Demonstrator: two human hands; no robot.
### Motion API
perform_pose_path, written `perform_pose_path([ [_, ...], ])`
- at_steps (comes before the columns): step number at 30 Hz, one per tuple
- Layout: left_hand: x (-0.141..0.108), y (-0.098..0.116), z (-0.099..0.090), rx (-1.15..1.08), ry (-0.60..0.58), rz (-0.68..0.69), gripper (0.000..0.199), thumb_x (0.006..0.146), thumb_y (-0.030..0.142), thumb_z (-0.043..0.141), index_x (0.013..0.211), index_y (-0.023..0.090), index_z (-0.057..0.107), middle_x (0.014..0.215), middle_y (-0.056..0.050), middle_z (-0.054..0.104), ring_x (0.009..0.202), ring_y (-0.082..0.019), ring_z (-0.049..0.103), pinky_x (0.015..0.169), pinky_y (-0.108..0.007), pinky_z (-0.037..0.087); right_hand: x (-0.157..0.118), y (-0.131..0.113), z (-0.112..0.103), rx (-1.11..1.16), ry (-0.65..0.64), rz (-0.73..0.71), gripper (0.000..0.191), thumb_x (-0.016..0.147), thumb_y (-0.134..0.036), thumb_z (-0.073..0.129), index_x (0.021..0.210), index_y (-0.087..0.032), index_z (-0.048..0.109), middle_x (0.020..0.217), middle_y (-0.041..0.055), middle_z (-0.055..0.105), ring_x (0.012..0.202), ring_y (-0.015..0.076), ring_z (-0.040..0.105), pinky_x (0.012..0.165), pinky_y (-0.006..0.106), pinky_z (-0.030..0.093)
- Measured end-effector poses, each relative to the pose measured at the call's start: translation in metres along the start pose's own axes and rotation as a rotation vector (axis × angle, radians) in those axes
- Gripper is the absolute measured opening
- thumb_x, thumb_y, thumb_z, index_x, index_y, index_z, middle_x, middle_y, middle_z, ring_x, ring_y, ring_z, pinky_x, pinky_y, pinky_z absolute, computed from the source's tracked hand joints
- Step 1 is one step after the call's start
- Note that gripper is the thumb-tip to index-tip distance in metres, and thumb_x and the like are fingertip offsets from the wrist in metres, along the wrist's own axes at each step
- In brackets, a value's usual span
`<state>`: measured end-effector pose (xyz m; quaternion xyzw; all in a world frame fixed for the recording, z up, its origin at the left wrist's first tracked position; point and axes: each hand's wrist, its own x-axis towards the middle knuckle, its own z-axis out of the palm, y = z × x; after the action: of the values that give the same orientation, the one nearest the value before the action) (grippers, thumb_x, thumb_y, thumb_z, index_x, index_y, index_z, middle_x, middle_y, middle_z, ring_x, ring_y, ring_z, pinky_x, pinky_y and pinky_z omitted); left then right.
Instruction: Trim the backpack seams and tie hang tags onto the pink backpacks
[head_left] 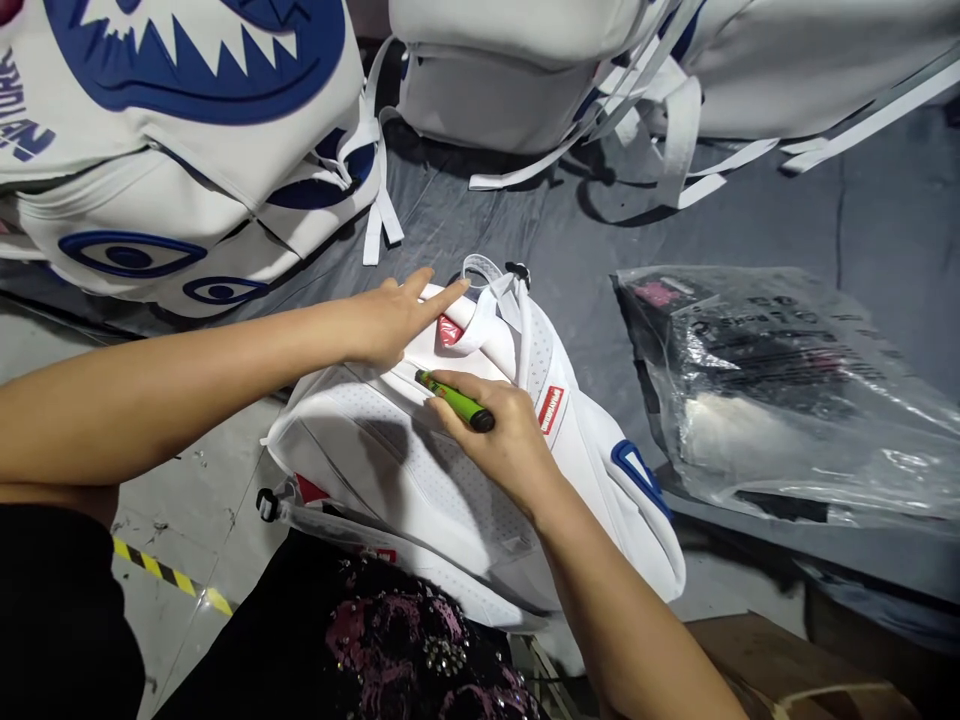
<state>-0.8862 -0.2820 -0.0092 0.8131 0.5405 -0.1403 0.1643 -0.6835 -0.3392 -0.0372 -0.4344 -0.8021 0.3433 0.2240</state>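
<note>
A white backpack (pixel 450 480) lies across my lap, its perforated straps and back panel facing up. Red labels and a blue-edged side patch show on it. My left hand (pixel 397 315) lies on the bag's upper edge beside the white carry handle (pixel 491 325), fingers stretched and spread. In my right hand (pixel 499 425) is a slim green pen-like tool with a black end (pixel 456 400). Its tip points up and left, close to the seam under my left hand. Whether the tip touches the fabric I cannot tell.
A white backpack with blue monster faces (pixel 187 180) stands at the upper left. More white backpacks (pixel 510 90) with dangling straps sit behind. On the grey-covered table (pixel 517 220), a clear plastic bag (pixel 787 400) lies at right. A cardboard box (pixel 787 670) is at lower right.
</note>
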Motion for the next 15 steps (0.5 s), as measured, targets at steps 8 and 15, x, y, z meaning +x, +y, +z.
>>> perform_pose_path([
  [8,-0.002,-0.011,0.003,0.002,0.048,0.048,0.106,0.078,0.017,0.058,0.161,0.035,-0.007,0.154,-0.017,0.036,0.114,-0.029,0.062,0.088,-0.034,0.051,0.000,-0.004,0.013,-0.024,-0.037,-0.016,0.026,0.090,-0.032,0.062,0.111,-0.023,0.075,0.083,0.0047,0.077,0.075,0.0214,0.068,0.079,0.041,0.051],
  [15,-0.001,-0.008,0.000,0.016,0.009,0.035,0.109,0.080,0.019,0.059,0.159,0.036,-0.013,0.159,-0.017,0.028,0.114,-0.031,0.060,0.091,-0.038,0.051,0.011,0.000,0.027,0.067,0.031,-0.063,0.026,0.092,-0.027,0.061,0.114,-0.021,0.072,0.094,0.0062,0.079,0.082,0.0218,0.072,0.079,0.039,0.051],
])
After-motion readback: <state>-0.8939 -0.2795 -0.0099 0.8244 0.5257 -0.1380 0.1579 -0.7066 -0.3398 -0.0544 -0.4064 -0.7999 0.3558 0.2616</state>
